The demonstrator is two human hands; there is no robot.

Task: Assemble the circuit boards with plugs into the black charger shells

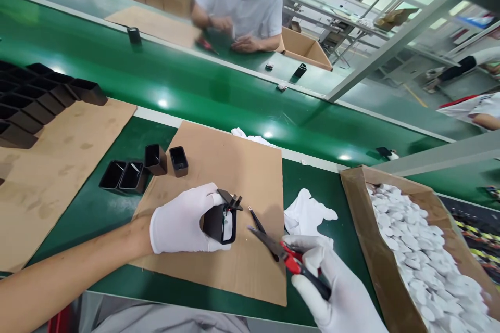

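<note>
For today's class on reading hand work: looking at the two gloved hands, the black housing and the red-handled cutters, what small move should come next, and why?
Probably bring the cutters in the right hand leftward to the black housing. The left hand holds it tilted on the cardboard sheet, with thin black tabs sticking up, and the open blades point at it but remain apart.

Bare brown cardboard sheet (pixel 234 166) left open ahead of the hands, small black rectangular plastic cases (pixel 156 158) clustered beyond the left hand (pixel 183 221), crumpled white cloth (pixel 307 213) and brown cardboard box of white pads (pixel 359 208) crowded beside the right hand (pixel 339 291)

White gloves on left hand (pixel 183 221) and right hand (pixel 339 291), black plastic case (pixel 219 222), red-handled cutters (pixel 291 260), brown cardboard sheet (pixel 230 177), green belt (pixel 187 88), white pieces (pixel 422 255) in brown box (pixel 353 187)
</note>
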